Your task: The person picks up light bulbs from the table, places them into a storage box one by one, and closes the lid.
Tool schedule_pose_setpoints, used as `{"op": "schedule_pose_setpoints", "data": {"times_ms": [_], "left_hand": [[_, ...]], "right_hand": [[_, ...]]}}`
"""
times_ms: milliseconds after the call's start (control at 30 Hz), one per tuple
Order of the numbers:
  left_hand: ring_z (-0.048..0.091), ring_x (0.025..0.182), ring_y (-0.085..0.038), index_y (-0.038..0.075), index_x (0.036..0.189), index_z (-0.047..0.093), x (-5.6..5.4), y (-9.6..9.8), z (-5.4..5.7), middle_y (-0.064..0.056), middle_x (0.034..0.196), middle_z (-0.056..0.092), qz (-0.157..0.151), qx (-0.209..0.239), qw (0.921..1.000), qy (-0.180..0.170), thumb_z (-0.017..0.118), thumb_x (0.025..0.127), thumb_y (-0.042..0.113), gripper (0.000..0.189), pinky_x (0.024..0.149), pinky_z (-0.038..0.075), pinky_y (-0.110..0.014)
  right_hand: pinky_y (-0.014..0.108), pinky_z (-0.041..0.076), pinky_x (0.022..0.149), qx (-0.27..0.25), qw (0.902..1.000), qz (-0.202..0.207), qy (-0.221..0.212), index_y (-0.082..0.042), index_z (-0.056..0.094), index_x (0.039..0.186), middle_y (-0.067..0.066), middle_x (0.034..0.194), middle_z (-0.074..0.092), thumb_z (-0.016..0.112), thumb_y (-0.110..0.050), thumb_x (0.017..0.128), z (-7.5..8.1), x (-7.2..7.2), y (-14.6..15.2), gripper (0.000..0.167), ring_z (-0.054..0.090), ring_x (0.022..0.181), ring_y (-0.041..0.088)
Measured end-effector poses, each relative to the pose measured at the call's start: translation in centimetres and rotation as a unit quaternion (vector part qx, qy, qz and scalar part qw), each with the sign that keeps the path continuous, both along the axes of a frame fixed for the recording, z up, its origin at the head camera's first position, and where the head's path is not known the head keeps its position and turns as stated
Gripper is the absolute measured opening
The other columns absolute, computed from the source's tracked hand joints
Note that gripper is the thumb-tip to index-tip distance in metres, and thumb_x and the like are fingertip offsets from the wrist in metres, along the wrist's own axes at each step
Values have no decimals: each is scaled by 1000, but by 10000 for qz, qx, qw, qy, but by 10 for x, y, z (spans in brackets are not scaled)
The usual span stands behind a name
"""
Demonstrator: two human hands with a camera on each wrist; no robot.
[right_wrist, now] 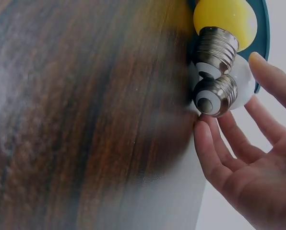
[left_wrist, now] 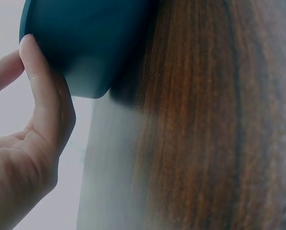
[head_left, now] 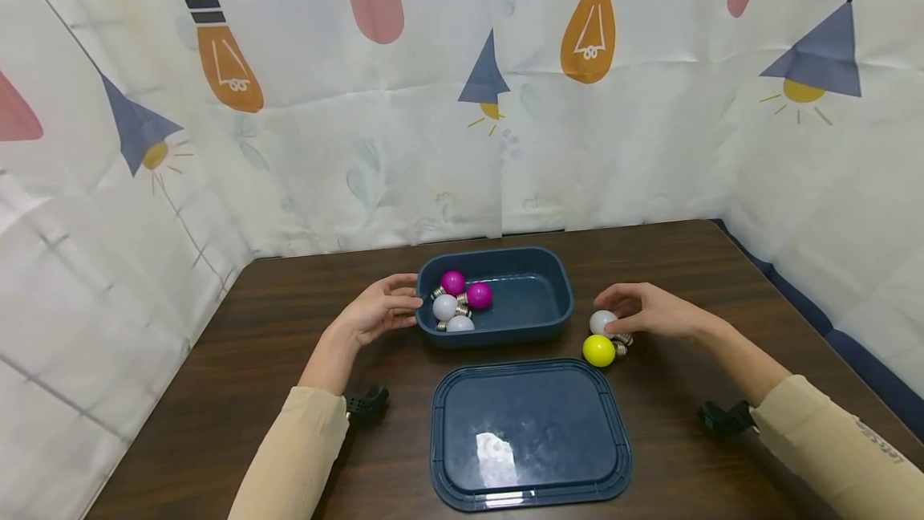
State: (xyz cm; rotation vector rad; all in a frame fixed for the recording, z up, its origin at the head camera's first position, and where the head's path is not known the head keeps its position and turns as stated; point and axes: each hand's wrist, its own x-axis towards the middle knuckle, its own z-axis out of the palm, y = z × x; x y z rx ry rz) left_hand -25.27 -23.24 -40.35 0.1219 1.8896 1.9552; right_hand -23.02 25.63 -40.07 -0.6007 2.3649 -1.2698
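Note:
A dark blue plastic box (head_left: 534,334) holds two magenta light bulbs (head_left: 480,295) and two white light bulbs (head_left: 445,307), bunched at its left end. My left hand (head_left: 382,310) touches the box's left side with its fingertips at the rim; in the left wrist view a fingertip (left_wrist: 29,44) meets the outer wall. To the right of the box, a white bulb (head_left: 602,322) and a yellow bulb (head_left: 599,351) lie on the table side by side. My right hand (head_left: 653,310) is around the white bulb, thumb and fingers spread on either side of its metal base (right_wrist: 217,96).
A dark blue lid (head_left: 534,432) lies flat in front of the box, near the yellow bulb. The brown wooden table (head_left: 274,327) is bordered by a white printed curtain (head_left: 433,143) at the back and sides.

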Motion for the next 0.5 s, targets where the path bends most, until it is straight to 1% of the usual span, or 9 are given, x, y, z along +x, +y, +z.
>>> {"op": "schedule_pose_setpoints", "data": {"times_ms": [300, 500], "left_hand": [[69, 89, -17, 0, 155, 30, 0, 0, 0, -24, 132, 55, -1, 26, 10000, -7, 61, 101, 0, 62, 79, 59, -29], [69, 90, -16, 0, 154, 31, 0, 0, 0, -22, 130, 56, 9, 21, 10000, 3, 61, 101, 0, 61, 80, 59, -30]], "right_hand": [[42, 52, 91, 54, 10000, 32, 32, 1, 61, 134, 15, 132, 61, 78, -21, 94, 0, -1, -3, 49, 58, 116, 34], [42, 51, 91, 124, 9999, 13, 71, 0, 62, 133, 14, 130, 62, 77, -22, 95, 1, -2, -4, 47, 57, 115, 34]]}}
